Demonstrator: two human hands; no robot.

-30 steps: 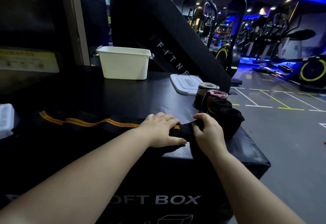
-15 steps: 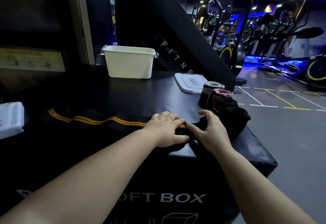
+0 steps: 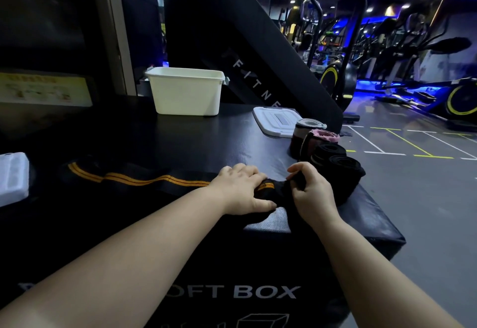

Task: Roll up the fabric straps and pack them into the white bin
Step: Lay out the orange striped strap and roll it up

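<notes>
A long black fabric strap with orange stripes (image 3: 134,179) lies flat across the black soft box (image 3: 206,142), running from the left to my hands. My left hand (image 3: 241,189) grips the strap's small rolled end, fingers curled over it and thumb below. My right hand (image 3: 311,193) pinches the same rolled end from the right side. Several finished rolls stand just behind my right hand: two black rolls (image 3: 338,167), a pink-edged roll (image 3: 322,139) and a grey-topped roll (image 3: 305,127). The white bin (image 3: 185,93) stands at the box's far edge; I cannot see inside it.
A white lid (image 3: 276,124) lies flat to the right of the bin. Another white plastic piece (image 3: 13,176) sits at the left edge. A large black fitness machine (image 3: 232,33) rises behind the box. The box's right edge drops to the gym floor (image 3: 426,198).
The strap's end between my hands has become a thicker roll. My right hand's fingers have curled over it, and the camera has shifted slightly.
</notes>
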